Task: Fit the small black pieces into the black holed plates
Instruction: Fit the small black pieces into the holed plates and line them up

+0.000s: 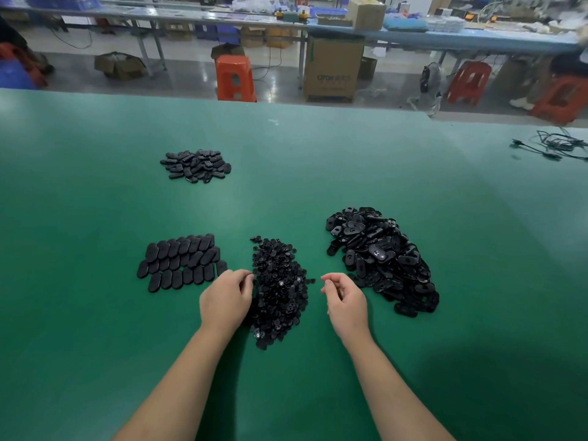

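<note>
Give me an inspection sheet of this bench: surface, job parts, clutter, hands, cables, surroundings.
Surface: green bench mat, one continuous top.
Job's things: pile of small black pieces in the middle near the hands; loose heap of holed plates to the right; neat overlapping rows of plates to the left; smaller far pile of plates at the back left.
Clutter: nothing seen beyond the parts.
Hands: left hand at the left edge of the small pieces, fingers curled; right hand above the mat between the two piles, fingers curled; whether either grip holds a piece cannot be told.
Cables: black cable bundle at the far right edge.
Surroundings: orange stools, cardboard box, long workbenches behind.
</note>
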The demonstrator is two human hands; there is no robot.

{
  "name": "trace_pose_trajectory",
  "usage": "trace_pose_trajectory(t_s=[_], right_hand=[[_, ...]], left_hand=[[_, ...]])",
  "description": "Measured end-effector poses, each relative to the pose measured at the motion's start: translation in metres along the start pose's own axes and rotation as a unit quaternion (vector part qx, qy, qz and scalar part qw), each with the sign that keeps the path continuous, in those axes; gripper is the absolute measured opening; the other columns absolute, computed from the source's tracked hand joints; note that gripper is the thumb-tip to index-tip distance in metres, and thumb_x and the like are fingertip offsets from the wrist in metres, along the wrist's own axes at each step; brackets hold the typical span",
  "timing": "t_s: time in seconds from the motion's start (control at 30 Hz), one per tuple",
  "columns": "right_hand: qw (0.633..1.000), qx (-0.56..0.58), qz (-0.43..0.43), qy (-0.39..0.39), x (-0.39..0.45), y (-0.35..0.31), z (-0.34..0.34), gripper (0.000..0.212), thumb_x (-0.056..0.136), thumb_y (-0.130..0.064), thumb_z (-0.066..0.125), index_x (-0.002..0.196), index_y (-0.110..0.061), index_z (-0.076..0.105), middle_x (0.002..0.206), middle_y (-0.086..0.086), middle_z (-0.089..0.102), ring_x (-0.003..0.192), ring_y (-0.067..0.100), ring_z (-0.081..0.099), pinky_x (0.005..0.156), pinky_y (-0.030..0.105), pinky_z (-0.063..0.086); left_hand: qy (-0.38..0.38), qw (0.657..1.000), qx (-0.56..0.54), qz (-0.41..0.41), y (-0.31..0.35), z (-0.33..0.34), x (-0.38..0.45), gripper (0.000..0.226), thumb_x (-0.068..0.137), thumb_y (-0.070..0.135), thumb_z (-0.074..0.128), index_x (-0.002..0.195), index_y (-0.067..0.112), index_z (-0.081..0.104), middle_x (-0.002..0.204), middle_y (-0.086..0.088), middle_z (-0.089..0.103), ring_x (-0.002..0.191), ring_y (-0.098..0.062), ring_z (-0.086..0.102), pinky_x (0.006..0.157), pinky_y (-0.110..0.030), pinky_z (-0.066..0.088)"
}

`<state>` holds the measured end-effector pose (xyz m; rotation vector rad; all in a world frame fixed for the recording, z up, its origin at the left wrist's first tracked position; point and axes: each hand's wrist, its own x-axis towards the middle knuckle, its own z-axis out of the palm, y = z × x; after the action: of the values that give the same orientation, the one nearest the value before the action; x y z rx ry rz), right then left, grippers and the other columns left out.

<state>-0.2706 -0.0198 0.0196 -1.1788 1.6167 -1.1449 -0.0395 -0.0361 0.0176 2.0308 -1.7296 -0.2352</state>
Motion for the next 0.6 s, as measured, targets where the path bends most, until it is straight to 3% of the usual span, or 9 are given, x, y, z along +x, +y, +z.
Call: trace_pose_trajectory(t_s=[0.17, 0.33, 0.4, 0.47, 0.6], right_hand=[[1.000, -0.027, -0.011, 0.005, 0.000, 0.000, 0.003, 0.025, 0.101, -0.013, 0.055, 0.090, -0.031, 0.067, 0.079, 0.014, 0.069, 0.048, 0.013, 0.040, 0.048, 0.029, 0.033], [0.997, -0.073, -0.039, -0.009, 0.000, 0.000, 0.003, 0.020, 0.102, -0.013, 0.055, 0.094, -0.027, 0.067, 0.068, -0.001, 0.061, 0.048, 0.006, 0.042, 0.047, 0.026, 0.039], [0.993, -0.104, -0.051, -0.005, 0.001, -0.003, 0.001, 0.017, 0.102, -0.013, 0.054, 0.099, -0.024, 0.067, 0.080, -0.003, 0.061, 0.054, 0.007, 0.048, 0.055, 0.030, 0.049], [0.981, -0.176, -0.076, 0.004, 0.004, -0.006, -0.006, 0.017, 0.103, -0.013, 0.053, 0.107, -0.021, 0.068, 0.098, -0.005, 0.060, 0.062, 0.005, 0.053, 0.060, 0.022, 0.048], [0.911, -0.403, -0.085, -0.010, 0.015, -0.009, -0.027, 0.028, 0.105, -0.022, 0.049, 0.131, -0.017, 0.059, 0.136, -0.007, 0.048, 0.081, 0.014, 0.064, 0.069, 0.026, 0.046]], left_hand=[[0.014, 1.000, -0.008, 0.023, -0.006, -0.001, -0.002, 0.015, 0.096, 0.038, 0.064, 0.104, 0.034, 0.077, 0.075, 0.013, 0.058, 0.064, -0.006, 0.055, 0.046, -0.020, 0.032], [0.019, 0.999, -0.015, 0.034, -0.006, 0.001, -0.003, 0.011, 0.094, 0.032, 0.068, 0.099, 0.033, 0.078, 0.069, 0.012, 0.054, 0.057, -0.006, 0.053, 0.043, -0.020, 0.028], [0.022, 0.999, -0.018, 0.038, -0.007, 0.001, -0.003, 0.010, 0.094, 0.031, 0.068, 0.097, 0.032, 0.077, 0.069, 0.012, 0.053, 0.056, -0.006, 0.051, 0.042, -0.020, 0.026], [0.021, 0.999, -0.021, 0.038, -0.008, 0.001, -0.003, 0.009, 0.094, 0.030, 0.068, 0.095, 0.032, 0.076, 0.071, 0.012, 0.055, 0.056, -0.005, 0.052, 0.042, -0.021, 0.029], [0.020, 0.998, -0.040, 0.034, -0.009, 0.002, -0.003, 0.004, 0.093, 0.026, 0.067, 0.091, 0.028, 0.070, 0.080, 0.014, 0.059, 0.061, -0.003, 0.056, 0.047, -0.024, 0.046]])
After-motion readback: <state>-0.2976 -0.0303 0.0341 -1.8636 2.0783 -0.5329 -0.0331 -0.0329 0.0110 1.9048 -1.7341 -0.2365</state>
